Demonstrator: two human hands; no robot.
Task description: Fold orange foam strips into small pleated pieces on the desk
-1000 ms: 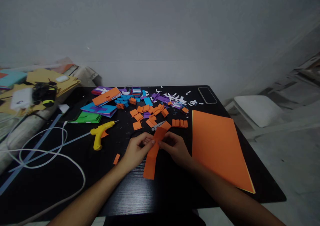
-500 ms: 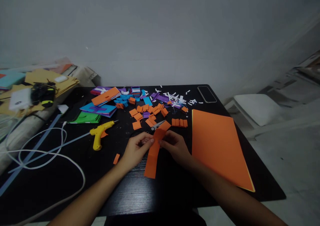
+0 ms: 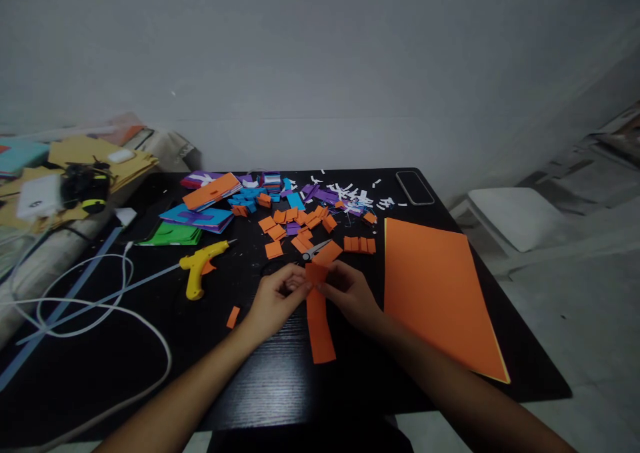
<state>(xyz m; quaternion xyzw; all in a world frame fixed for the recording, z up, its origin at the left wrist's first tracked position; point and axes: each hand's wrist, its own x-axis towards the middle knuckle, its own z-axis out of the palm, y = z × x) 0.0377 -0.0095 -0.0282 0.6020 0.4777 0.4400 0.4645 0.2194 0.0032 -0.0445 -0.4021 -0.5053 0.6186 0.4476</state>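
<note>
Just beyond both hands, tight on an orange strip, scissors beside orange pieces.

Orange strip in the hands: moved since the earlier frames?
Yes. The orange strip has its lower end swung rightward, farther from the yellow glue gun and closer to the large orange sheet, both lying in place.

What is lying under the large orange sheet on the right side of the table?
Thin yellow edges show beneath the large orange sheet, probably another sheet, all on the black table. The rest is covered, so the number of layers cannot be told.
</note>
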